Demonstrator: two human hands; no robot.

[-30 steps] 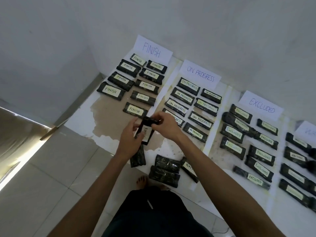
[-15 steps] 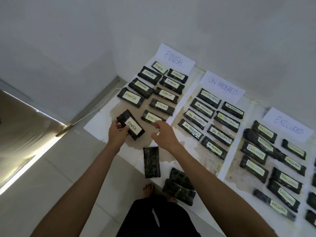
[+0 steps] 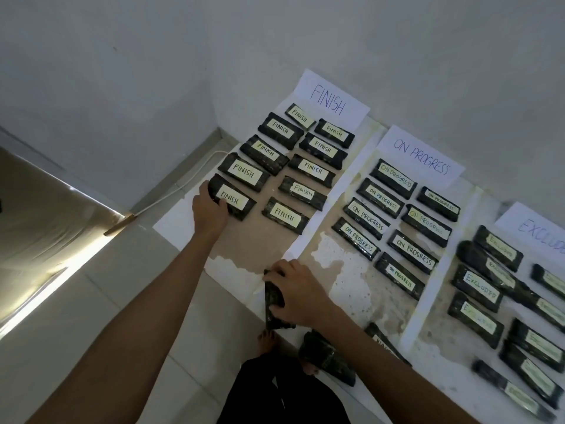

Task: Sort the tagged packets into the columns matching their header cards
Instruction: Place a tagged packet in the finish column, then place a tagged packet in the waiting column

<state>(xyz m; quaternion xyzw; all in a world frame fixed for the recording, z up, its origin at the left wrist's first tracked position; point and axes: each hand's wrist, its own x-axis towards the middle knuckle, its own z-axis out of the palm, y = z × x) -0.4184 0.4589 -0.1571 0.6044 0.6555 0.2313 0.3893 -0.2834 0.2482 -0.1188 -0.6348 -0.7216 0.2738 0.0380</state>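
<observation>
I stand on a pale tiled floor [image 3: 91,301]. Stained white paper sheets [image 3: 183,228] lie on it along the wall edge. On the sheets, dark plastic-wrapped, yellow-tagged packets lie in double columns: FINISH packets [image 3: 284,215] at the left, ON PROGRESS packets [image 3: 412,250] in the middle and EXCLUDED packets [image 3: 477,319] at the right. Each column sits below one of the white handwritten header cards [image 3: 328,101]. Loose packets [image 3: 327,356] crowd the near edge by my bare foot [image 3: 267,341]. A white cable [image 3: 189,179] follows the left wall.

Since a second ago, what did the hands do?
The left hand carried the FINISH packet forward-left into the FINISH column, still holding it. The right hand let go, drew back and gripped a dark packet. The sorted rows stayed put.
</observation>
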